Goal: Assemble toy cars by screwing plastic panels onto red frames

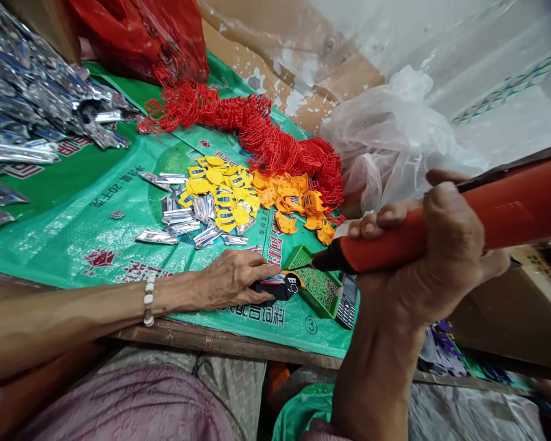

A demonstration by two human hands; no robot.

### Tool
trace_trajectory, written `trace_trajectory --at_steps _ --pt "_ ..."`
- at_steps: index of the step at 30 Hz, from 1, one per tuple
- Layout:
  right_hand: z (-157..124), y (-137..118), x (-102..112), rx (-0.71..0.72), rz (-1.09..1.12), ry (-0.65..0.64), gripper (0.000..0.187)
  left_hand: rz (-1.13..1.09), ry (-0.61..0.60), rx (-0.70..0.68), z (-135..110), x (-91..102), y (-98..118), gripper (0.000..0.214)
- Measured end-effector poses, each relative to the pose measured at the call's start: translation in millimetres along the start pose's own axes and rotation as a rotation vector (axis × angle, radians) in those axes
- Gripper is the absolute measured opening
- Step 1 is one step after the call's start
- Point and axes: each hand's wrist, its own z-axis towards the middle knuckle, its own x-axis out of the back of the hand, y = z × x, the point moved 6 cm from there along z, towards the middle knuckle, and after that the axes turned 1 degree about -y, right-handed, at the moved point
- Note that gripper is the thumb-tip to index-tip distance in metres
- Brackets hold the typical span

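The step in hand appeared to be driver work on the small black piece (pixel 286 288), which lay at the near edge of the green sheet (pixel 123 205), just left of the tray (pixel 296 256). The left hand (pixel 241 275) was closed in a pinch, thumb and fingers gripping the piece. The right hand (pixel 450 257) was wrapped in a full fist around the driver (pixel 390 242), its thin bit angled left to the far edge of the piece; whether the tip had seated could not be told. The move seemed to call for a steady pinch and the bit held in line.

The driver was a smooth, thick red cylinder with a tapering black nose; the piece was dark and blocky, with pale lettering and an orange edge. Tiny metallic bits (pixel 327 293) lay loose in the shallow plastic tray. Farther off lay flat yellow plates (pixel 232 190), curved orange shells (pixel 287 195) and a springy, lattice-like red heap (pixel 298 156). Shiny silver strips (pixel 181 222) lay left of these, on crinkled, glossy woven plastic.
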Motion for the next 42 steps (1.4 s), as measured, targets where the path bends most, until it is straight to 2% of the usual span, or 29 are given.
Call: trace_trajectory --at_steps 6,18,25,30,34,38,42 --pt "1 -2 1 -0.017 -0.013 0.016 0.025 -0.042 0.019 -0.012 -1 1.2 1 0.039" --pt "-10 5 4 -0.027 0.038 -0.041 0.010 -0.053 0.072 -0.044 0 11.8 7 0.043" --pt "-14 -2 1 0.013 -0.038 0.033 0.010 -0.007 0.068 -0.035 -2 9.7 7 0.039" --pt "-15 -3 -1 -0.030 -0.065 0.064 0.013 0.002 0.032 -0.025 -1 5.6 6 0.039" --pt "-15 0 3 -0.052 -0.079 0.058 0.003 0.000 0.005 -0.012 -2 -1.1 3 0.036" --pt "-17 1 -1 -0.066 -0.083 -0.015 0.024 0.013 -0.005 -0.010 -3 -4.0 3 0.035" --pt "-20 0 -8 -0.103 -0.043 -0.038 0.021 0.018 0.040 -0.049 -2 1.0 7 0.034"
